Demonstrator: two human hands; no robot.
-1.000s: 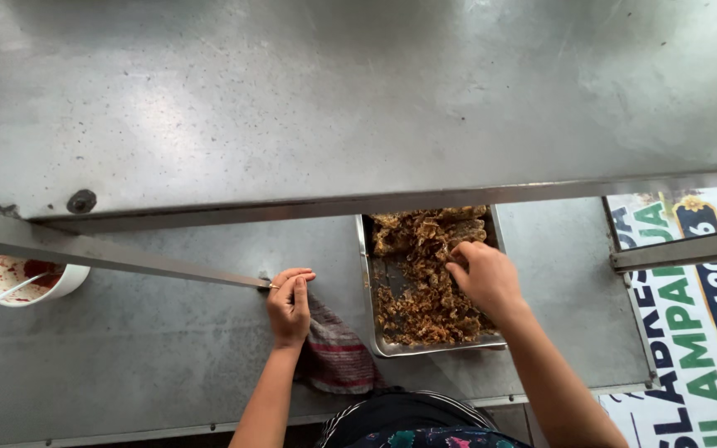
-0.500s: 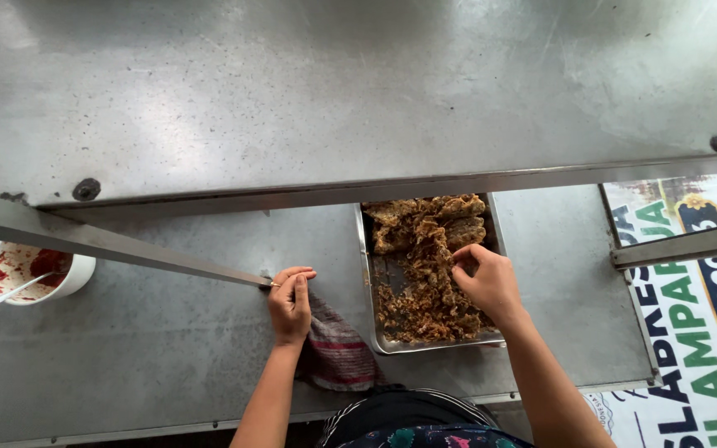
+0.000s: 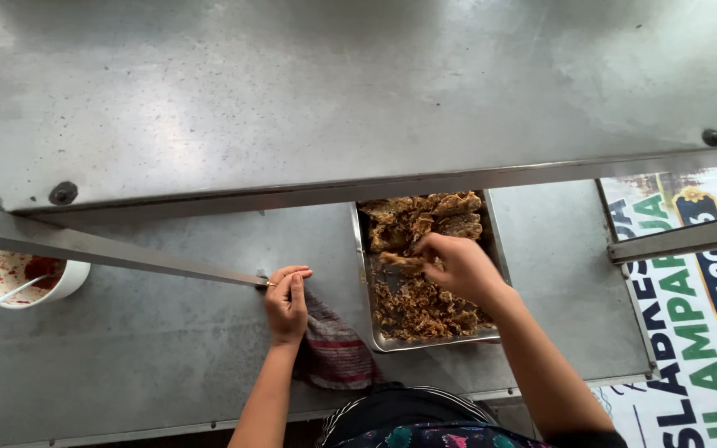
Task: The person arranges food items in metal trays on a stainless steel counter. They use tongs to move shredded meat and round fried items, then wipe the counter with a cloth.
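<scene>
Right hand: fingers curled closed around a piece of fried food inside the steel tray on the table. Left hand: fingers closed together, resting on a striped cloth beside the tray.

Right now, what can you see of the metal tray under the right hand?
The metal tray is rectangular, shallow and shiny, lying flat on the steel counter, its far end under a metal rail. It holds brown fried pieces and crumbs, with bare patches. The right hand reaches in, gripping a piece. A striped cloth lies by its left edge.
</scene>
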